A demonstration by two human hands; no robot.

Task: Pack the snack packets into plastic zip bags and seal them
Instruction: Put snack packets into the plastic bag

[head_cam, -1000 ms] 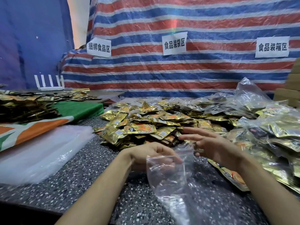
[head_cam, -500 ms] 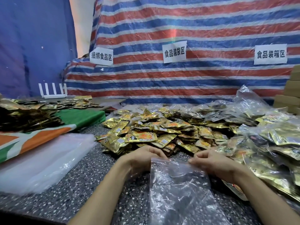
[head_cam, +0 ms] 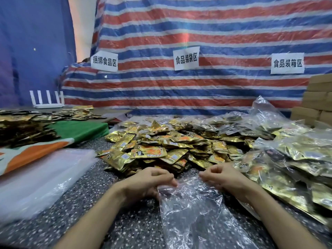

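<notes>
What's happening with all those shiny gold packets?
A person is packing snacks. The left hand and right hand pinch the top edge of a clear zip bag lying on the speckled table, apparently opening it. It looks empty. The loose gold packets sit heaped just beyond, and filled bags pile up on the right.

Lays zip bag [head_cam: 194, 209] flat on tabletop [head_cam: 107, 221] vs. held up 1 s ago, w/ right hand [head_cam: 222, 178] now curled onto top edge opposite left hand [head_cam: 147, 182].
</notes>
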